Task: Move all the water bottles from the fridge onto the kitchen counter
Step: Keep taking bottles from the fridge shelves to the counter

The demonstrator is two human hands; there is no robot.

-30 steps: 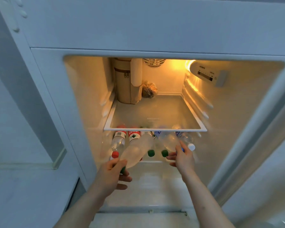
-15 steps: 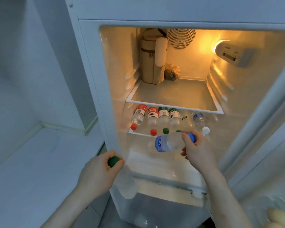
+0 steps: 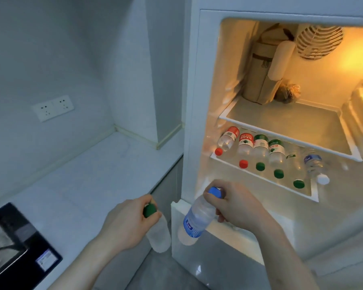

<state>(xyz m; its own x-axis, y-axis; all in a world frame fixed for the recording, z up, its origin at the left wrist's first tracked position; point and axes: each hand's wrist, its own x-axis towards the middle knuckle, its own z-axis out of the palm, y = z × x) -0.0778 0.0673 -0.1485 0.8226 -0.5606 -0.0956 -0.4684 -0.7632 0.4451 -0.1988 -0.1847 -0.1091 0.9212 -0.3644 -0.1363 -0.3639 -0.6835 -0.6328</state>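
Outside the fridge (image 3: pixel 189 101), left hand (image 3: pixel 124 225) grips green-capped bottle (image 3: pixel 158 235), right hand (image 3: pixel 235 204) pinches blue-capped bottle (image 3: pixel 197 220) by its neck; likely full, weighty, slick, thin-walled, so necks suit; six remain shelved.

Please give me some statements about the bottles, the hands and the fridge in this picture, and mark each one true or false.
1. The left hand grips a green-capped bottle near its cap. True.
2. The right hand holds nothing. False: it grips a blue-capped bottle by the neck.
3. Six bottles lie on the lower shelf of the fridge. True.
4. All shelf bottles have red caps. False: two red, three green, one white.
5. The held bottles already stand on the counter. False: both hang in the hands, in front of the fridge.
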